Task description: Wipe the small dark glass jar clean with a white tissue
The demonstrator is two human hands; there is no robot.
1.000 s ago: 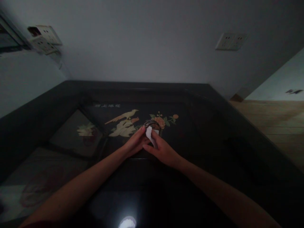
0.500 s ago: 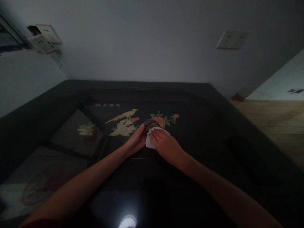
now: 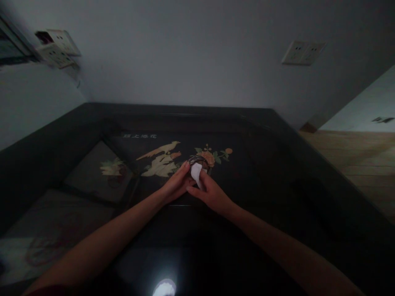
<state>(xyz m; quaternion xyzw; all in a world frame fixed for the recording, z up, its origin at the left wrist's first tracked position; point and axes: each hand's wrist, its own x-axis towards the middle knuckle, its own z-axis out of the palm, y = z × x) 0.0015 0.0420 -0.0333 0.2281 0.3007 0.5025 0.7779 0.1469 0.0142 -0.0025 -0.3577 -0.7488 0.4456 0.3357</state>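
Note:
Over the dark table [image 3: 228,197], my left hand [image 3: 177,183] is closed on the left side of a small round dish [image 3: 195,158], which looks like dark or clear glass with a shiny rim. My right hand [image 3: 211,193] pinches a crumpled white tissue [image 3: 196,172] and presses it into the dish's opening. The tissue and the fingers hide much of the dish's inside and near side. Just behind the dish is the table's floral inlay [image 3: 207,157], and a pale bird design [image 3: 162,151] lies to the left.
A grey wall [image 3: 185,57] stands along the table's far edge. Wall sockets [image 3: 303,52] sit at the right and another socket group [image 3: 60,48] at the left. Wooden flooring [image 3: 361,154] shows beyond the right edge. A bright light reflection lies on the table's near part.
My right hand has turned and drawn slightly down. The tissue, spread flat under its fingers before, is now bunched and pushed into the dish. My left hand keeps its hold.

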